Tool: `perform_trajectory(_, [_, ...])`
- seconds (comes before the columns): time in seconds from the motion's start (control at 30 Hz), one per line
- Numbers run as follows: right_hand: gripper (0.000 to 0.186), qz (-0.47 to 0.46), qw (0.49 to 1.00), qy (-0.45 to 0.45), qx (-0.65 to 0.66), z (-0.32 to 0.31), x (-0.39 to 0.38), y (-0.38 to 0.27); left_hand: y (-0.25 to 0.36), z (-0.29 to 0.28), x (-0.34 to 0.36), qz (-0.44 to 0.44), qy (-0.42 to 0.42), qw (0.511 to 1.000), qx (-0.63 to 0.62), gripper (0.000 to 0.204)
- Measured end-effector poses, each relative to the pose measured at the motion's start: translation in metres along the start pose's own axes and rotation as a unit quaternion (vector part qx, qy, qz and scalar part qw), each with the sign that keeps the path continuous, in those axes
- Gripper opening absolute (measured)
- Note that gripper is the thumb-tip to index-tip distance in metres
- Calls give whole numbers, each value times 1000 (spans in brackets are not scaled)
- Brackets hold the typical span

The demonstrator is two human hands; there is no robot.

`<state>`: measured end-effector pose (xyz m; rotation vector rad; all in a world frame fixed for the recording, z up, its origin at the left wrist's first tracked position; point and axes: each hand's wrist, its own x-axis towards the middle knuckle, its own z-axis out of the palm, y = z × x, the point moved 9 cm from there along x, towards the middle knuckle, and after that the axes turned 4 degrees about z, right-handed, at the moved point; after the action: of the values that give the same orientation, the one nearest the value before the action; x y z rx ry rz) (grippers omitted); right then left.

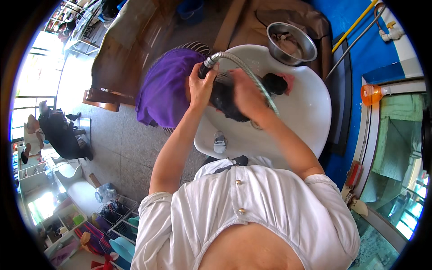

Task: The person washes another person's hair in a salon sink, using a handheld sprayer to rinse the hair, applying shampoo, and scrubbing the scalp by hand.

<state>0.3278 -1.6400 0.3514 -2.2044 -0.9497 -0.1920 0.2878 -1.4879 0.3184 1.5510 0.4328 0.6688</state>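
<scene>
My left hand (200,87) is closed round the black handle of a shower head (206,68), and water seems to spray from it. A ribbed metal hose (246,70) arches from it over the basin. Beneath lies a person's head with wet dark hair (223,101), leaning over the white wash basin (312,108). My right hand (248,94) is on the hair, its fingers smeared by motion. A purple cape (164,87) covers the person's shoulders. A dark bundle (274,84) with a pink edge sits inside the basin; I cannot tell what it is.
A chrome tap (219,142) stands on the basin's near rim. At the far rim rests a steel bowl (292,43) with cloth inside. An orange bottle (371,95) is at the right. Baskets of tools (114,211) stand lower left; a seated person (63,130) is farther left.
</scene>
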Motion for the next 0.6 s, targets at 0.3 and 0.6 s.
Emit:
perform_trajectory(0.3, [21,82,946,-288,-129,83,34,49,-10,-5,-1,-39,9,999,-20,34])
perform_trajectory(0.6, [33,-136,909,-233,-318,72,4,-44,-21,-6,-6,-59,1,998,1,35])
